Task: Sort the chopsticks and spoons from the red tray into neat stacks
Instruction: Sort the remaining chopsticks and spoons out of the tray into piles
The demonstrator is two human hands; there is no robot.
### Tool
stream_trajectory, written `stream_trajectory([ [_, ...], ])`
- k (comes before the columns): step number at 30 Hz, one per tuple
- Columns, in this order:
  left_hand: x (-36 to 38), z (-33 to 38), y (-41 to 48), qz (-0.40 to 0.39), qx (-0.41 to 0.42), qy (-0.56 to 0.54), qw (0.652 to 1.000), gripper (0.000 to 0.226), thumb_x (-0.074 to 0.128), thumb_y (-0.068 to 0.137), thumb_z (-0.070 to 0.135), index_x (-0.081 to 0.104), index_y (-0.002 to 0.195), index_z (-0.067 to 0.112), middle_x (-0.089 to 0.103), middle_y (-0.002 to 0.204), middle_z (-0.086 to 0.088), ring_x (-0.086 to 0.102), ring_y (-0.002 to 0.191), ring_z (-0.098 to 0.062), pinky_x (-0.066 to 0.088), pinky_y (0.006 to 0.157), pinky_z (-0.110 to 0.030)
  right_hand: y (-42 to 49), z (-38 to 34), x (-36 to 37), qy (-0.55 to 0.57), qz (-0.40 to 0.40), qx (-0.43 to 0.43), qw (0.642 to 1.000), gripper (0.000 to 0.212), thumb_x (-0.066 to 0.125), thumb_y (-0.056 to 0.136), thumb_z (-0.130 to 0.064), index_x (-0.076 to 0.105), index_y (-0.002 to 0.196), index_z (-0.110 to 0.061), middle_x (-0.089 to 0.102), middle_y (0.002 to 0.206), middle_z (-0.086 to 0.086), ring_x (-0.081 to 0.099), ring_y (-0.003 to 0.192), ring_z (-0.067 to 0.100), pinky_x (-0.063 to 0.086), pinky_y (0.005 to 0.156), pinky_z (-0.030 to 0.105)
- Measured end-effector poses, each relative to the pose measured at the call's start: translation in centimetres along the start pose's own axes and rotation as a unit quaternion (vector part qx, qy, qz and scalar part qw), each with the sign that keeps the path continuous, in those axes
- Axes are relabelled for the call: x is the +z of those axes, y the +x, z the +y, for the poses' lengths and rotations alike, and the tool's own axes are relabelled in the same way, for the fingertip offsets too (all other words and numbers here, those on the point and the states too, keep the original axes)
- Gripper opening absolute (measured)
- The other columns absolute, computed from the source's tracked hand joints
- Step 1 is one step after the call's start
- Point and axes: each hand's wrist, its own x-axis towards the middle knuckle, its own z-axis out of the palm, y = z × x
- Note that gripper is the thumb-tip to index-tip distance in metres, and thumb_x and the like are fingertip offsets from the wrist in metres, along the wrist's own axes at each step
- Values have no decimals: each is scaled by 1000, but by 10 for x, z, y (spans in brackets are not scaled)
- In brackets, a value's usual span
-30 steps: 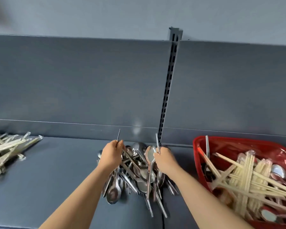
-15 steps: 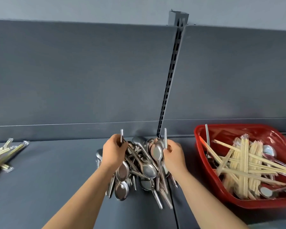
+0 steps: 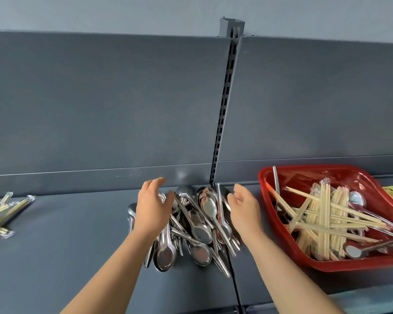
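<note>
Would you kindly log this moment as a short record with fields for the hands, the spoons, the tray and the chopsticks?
spoon pile: loose heap of shiny metal spoons on the dark grey shelf, not neatly stacked
left hand: open, fingers relaxed, over the pile's left side, holding nothing
right hand: open, beside the pile's right edge, holding nothing
red plastic tray: at the right, holding wrapped wooden chopsticks criss-crossed with loose spoons
sorted chopsticks: wrapped pale pile at the shelf's far left

Holds both bare forearms stretched forward, with the left grip [image 3: 153, 210] and the right grip [image 3: 245, 211] loose-fingered, slightly apart, palms facing each other, grasping nothing.
</note>
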Motion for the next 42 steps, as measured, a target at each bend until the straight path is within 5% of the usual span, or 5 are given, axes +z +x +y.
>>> stream_trajectory([
  [3,-4,20,-1,30,28,-37,998,34,64,90,18,59,123,13,59,121,-3,57,108,-20,41,89,-25,6,-18,-25,33,3,-58,998,22,47,96,-8,58,95,-27,49,91,-15,49,83,0,38,73,18],
  [17,121,175,-28,-121,146,-88,978,19,66,88,17,66,107,15,68,100,1,63,90,-13,47,84,-23,65,34,-264,-40,117,-32,992,33,60,94,-16,62,126,-8,63,124,2,55,107,8,36,90,20],
  [31,255,215,-35,-297,100,182,932,29,57,80,11,66,108,16,70,88,-1,65,81,-20,48,69,-28,125,113,-321,-262,-168,-1,950,35,75,79,-19,70,114,-16,70,110,-4,63,96,5,48,84,19],
  [38,270,228,-59,-291,64,325,897,86,68,46,81,52,105,20,62,94,7,59,83,-17,43,65,-31,142,121,-321,-254,-193,-7,948,21,77,71,-17,73,87,-29,68,81,-17,65,80,-2,43,62,7],
  [42,272,227,-55,-281,53,266,921,50,73,67,49,57,99,15,65,94,0,59,81,-20,49,68,-32,145,122,-326,-234,-210,-25,949,18,79,72,-20,73,88,-28,69,85,-15,64,80,-4,52,72,14],
])
